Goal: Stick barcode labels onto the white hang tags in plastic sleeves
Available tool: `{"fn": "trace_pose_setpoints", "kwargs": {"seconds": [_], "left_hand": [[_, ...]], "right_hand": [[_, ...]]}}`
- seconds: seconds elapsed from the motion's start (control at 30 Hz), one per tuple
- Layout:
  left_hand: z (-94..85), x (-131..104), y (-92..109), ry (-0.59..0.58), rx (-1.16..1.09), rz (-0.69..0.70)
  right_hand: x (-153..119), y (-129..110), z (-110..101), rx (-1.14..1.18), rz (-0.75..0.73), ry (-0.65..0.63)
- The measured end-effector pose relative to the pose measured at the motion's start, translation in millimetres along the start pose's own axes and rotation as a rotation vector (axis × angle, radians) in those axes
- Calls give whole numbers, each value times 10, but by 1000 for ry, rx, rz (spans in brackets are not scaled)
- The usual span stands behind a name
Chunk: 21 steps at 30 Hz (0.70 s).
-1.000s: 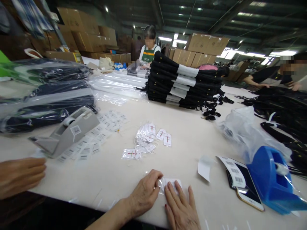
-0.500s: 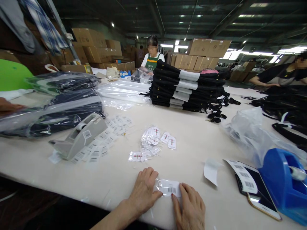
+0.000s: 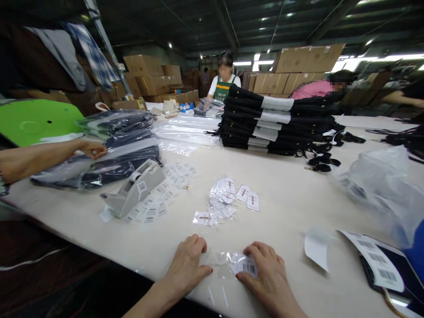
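While both hands rest at the near side of the table (image 3: 281,212), a clear bag (image 3: 221,270), which appears to hold a white tag (image 3: 248,267), lies flat between them. The long axis of the bag runs left to right, from one hand to the other. The tag occupies the right end, barcode up; the right hand (image 3: 267,276) is therefore the nearer one to it. Right thumb and forefinger stand apart across the tag, forefinger at the far edge, thumb at the near edge; whether they press on it cannot be told. The left hand (image 3: 188,261) sits at the left end of the bag, away from the tag, thumb and fingers spread; whether they pin the film cannot be told. Beyond the bag, apart from the fingers, lies a pile (image 3: 221,196) of similar tags. Left of the pile, loose labels (image 3: 150,217) lie beside a dispenser (image 3: 130,196).
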<state>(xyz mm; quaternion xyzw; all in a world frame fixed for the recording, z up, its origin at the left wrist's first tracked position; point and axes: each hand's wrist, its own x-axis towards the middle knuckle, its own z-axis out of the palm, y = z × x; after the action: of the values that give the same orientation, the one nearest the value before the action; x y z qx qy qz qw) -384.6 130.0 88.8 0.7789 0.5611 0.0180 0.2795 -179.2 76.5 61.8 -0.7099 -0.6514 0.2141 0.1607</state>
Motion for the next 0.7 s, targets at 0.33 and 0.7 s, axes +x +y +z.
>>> {"fn": "trace_pose_setpoints", "kwargs": {"seconds": [0.33, 0.7], "left_hand": [[19, 176, -32, -78, -84, 159], [-180, 124, -12, -139, -707, 102]], "right_hand": [[99, -117, -160, 77, 43, -172], [129, -153, -157, 27, -17, -190]]}}
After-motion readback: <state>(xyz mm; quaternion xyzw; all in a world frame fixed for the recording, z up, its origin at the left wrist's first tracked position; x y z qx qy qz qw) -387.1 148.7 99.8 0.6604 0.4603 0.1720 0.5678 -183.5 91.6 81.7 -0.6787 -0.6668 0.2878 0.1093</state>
